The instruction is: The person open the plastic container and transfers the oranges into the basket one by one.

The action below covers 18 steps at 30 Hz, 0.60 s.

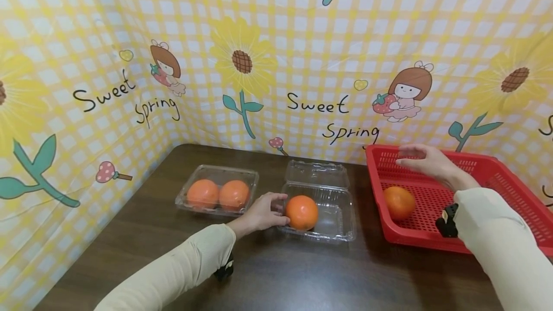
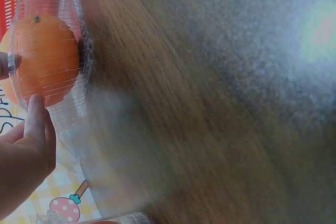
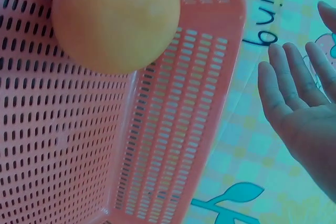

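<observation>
My left hand point(image 1: 261, 212) is at the left side of an open clear plastic clamshell box point(image 1: 330, 222). Its thumb and a finger hold the box's edge, and in the left wrist view a fingertip point(image 2: 10, 64) laps over the rim. One orange point(image 1: 301, 212) sits in the box's left half, right beside these fingers. The box's lid point(image 1: 317, 174) is folded back toward the wall. Above the far left part of a red plastic basket point(image 1: 382, 222), my right hand point(image 1: 425, 162) hangs with fingers extended and nothing in them. Another orange point(image 1: 399, 203) lies in the basket below it.
To the left stands a second clear plastic box point(image 1: 250, 174) with two oranges point(image 1: 218, 195) inside. A yellow checked cloth point(image 1: 276, 61) with sunflowers covers the wall behind the dark wooden table point(image 1: 302, 272).
</observation>
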Available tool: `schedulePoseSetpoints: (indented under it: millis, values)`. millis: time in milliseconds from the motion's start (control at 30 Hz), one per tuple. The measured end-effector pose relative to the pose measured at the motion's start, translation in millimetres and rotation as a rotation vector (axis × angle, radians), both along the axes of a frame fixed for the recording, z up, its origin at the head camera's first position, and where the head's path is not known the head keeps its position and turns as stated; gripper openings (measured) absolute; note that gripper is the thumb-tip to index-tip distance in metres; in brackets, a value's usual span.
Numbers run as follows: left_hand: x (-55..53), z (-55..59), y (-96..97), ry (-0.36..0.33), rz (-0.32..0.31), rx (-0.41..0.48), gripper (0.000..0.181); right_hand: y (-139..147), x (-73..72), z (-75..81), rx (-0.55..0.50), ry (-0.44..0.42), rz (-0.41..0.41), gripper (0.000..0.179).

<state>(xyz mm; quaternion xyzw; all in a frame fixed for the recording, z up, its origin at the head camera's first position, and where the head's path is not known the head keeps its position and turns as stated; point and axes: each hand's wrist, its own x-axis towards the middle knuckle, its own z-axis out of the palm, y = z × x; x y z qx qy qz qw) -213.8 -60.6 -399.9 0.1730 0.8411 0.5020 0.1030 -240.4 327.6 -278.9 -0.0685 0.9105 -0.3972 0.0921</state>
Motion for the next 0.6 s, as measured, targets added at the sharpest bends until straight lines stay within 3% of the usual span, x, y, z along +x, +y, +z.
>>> schedulePoseSetpoints:
  millis: [600]
  values:
    - [3.1,1.9,1.6,0.013,0.005,0.008,0.059,-38.6,12.3,6.8,-0.117,0.086,0.080,0.051]
